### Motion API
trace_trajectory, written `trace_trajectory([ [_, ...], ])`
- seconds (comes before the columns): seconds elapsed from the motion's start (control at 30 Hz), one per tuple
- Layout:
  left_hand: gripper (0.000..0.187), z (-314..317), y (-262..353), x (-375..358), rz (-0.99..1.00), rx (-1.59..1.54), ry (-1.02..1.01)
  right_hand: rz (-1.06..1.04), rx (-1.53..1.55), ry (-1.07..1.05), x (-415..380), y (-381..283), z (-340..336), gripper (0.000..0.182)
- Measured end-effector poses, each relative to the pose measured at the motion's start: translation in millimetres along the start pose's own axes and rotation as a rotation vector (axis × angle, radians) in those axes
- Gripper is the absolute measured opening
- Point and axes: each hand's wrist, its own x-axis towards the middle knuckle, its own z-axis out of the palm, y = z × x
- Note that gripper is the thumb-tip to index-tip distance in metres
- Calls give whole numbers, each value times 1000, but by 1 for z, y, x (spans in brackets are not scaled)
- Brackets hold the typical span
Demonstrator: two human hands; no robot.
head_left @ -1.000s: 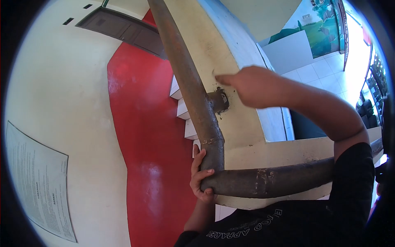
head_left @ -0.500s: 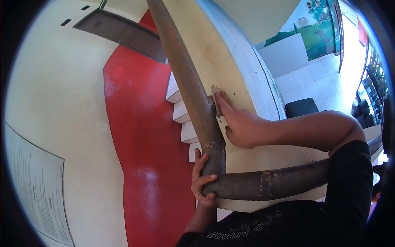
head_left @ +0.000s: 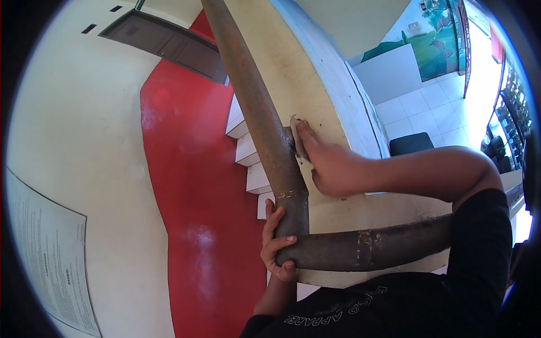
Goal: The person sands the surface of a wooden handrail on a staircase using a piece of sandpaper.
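Observation:
A brown metal handrail [head_left: 248,84] runs down from the top and bends at a corner into a darker horizontal length of pipe. Wrapped round that corner is my left hand [head_left: 276,248], its fingers curled over the pipe. My right hand [head_left: 341,169] pinches a thin, pale folded sheet [head_left: 298,138], which looks like sandpaper or cloth. It presses the sheet close beside the short bracket where the rail meets the cream wall [head_left: 327,217]. Rough light weld marks show at the pipe's joints.
White stair steps [head_left: 246,151] and a red-painted wall section [head_left: 197,225] lie beyond the rail on the left. A printed notice [head_left: 51,265] hangs on the left wall. A dark chair [head_left: 411,143] stands on the tiled floor [head_left: 414,107] below at right.
My right hand has shifted slightly up with the sheet, its outline now blurred by motion. My left hand keeps its hold on the rail corner.

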Motion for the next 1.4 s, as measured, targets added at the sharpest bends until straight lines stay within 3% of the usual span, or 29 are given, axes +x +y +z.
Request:
trace_trajectory([
  [0.17, 51, -1, 1, 4, 1, 14, 1, -35, -140, 33, 11, 3, -13, 85],
  [0.27, 50, -3, 2, 5, -1, 24, -6, 29, -227, 17, 1, -8, -17, 69],
  [0.37, 57, -9, 3, 8, 13, 116, -43, -86, -446, -187, -2, -14, -74, 51],
  [0.47, 62, -21, 6, 18, 43, 85, -57, 22, -382, 130, -18, -29, -121, 37],
  [0.53, 51, -28, 12, 29, -8, -77, 40, 61, -355, 379, -18, -27, -126, 34],
  [0.57, 46, -31, 12, 34, -30, -160, 90, 25, -294, 338, -19, -27, -127, 34],
  [0.6, 39, -38, 6, 41, 18, -45, 94, -12, -232, 297, -19, -26, -129, 33],
  [0.7, 35, -40, -8, 49, -216, 374, 126, -155, -166, 177, -16, -20, -125, 35],
  [0.77, 35, -38, -24, 47, -463, 336, 121, -345, -213, 99, -9, 1, -114, 37],
  [0.8, 36, -35, -31, 48, -587, 313, 118, -317, -256, 86, -9, 0, -109, 36],
  [0.9, 26, -26, -37, 58, -697, 278, -1, -72, -186, -64, 2, -9, -102, 31],
  [1.0, 30, 6, -14, 90, -952, 346, -10, -159, -220, 93, 6, -6, -75, 22],
  [1.1, 33, 10, -37, 84, -506, 504, -120, -185, -326, 176, 8, -2, -58, 20],
  [1.23, 37, 5, -82, 77, -385, 365, -84, -281, -560, 332, 14, 16, -48, 19],
  [1.3, 33, 2, -99, 72, -288, 521, -84, -420, -618, 436, 20, 28, -43, 24],
  [1.4, 24, 3, -121, 62, -533, 46, 215, -339, -635, 256, 20, 21, -45, 21],
])
